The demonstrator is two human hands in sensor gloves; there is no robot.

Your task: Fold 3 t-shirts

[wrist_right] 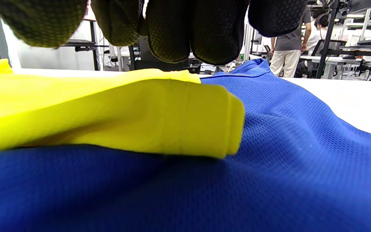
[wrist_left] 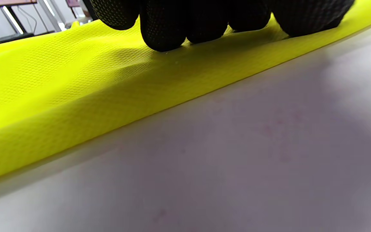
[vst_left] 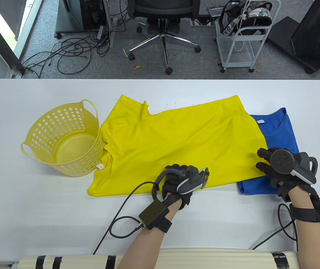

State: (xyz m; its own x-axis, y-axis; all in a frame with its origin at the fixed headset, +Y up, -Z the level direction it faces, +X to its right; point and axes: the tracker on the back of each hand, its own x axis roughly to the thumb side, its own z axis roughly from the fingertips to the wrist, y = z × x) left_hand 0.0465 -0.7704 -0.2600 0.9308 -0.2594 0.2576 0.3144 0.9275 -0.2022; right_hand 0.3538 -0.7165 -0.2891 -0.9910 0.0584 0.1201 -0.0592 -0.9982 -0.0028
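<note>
White tabletop carries a yellow t-shirt overlapping a folded blue t-shirt beside a yellow basket, left hand pressing its near edge with curled fingers, right hand spread above its corner, so fold evenly, I'd say.

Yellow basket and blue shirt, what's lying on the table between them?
The yellow t-shirt, spread flat from beside the basket to over the blue shirt's left edge. The table view shows it.
</note>
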